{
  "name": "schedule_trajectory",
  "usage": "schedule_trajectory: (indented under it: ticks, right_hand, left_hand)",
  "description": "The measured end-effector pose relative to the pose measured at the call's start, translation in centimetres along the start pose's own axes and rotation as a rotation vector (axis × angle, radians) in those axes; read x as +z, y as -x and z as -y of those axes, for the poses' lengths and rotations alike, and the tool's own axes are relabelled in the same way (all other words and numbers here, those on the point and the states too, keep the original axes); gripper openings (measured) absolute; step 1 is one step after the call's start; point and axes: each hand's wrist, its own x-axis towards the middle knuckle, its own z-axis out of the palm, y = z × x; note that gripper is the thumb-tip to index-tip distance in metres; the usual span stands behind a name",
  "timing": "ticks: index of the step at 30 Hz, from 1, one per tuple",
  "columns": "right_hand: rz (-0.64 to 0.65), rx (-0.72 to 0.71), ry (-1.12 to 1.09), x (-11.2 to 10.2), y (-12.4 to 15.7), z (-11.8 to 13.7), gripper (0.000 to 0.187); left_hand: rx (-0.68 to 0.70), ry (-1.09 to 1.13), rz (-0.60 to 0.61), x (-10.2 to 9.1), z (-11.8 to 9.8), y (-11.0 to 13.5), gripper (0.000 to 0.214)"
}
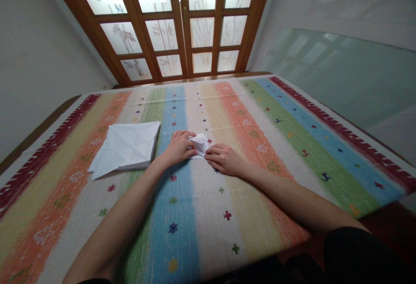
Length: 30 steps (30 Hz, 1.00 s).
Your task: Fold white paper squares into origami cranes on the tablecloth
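Observation:
Between my hands, near the middle of the table, is a small folded piece of white paper point(201, 142) with a raised flap. My left hand point(180, 147) has its thumb and fingers closed on the paper's left side and hides part of it. From the other side, my right hand point(224, 158) pinches the lower right edge with its fingertips. Left of my left hand lies a stack of white paper sheets point(131, 145), the top one marked with crossing creases and set askew.
A striped tablecloth point(182, 232) with small printed figures covers the table. Beyond its far edge stand wooden doors point(152, 37) with frosted panes. On the right, a glossy pale green panel point(341, 76) is on the wall.

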Motion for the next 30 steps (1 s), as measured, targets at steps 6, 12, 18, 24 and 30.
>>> schedule_trajectory:
  ticks: [6, 12, 18, 24, 30]
  right_hand:
    - [-0.029, 0.003, -0.019, 0.0, 0.2, -0.1, 0.022]
    - [-0.058, -0.002, -0.031, 0.2, 0.2, -0.2, 0.024]
    - [-0.046, 0.034, -0.047, 0.1, 0.1, 0.0, 0.023]
    - [-0.003, 0.108, -0.014, 0.2, -0.8, 0.7, 0.023]
    - [0.035, 0.118, 0.047, 0.6, -1.3, 1.1, 0.023]
  left_hand:
    - [-0.074, -0.08, 0.011, -0.1, -0.5, -0.2, 0.016]
    - [-0.128, -0.116, -0.009, 0.1, -0.9, -0.6, 0.019]
    - [-0.135, -0.139, -0.04, 0.5, -0.9, -0.9, 0.014]
    - [-0.117, -0.119, -0.083, 0.9, -0.7, -0.9, 0.009]
    - [-0.128, -0.073, -0.224, 1.1, -0.6, -0.3, 0.061]
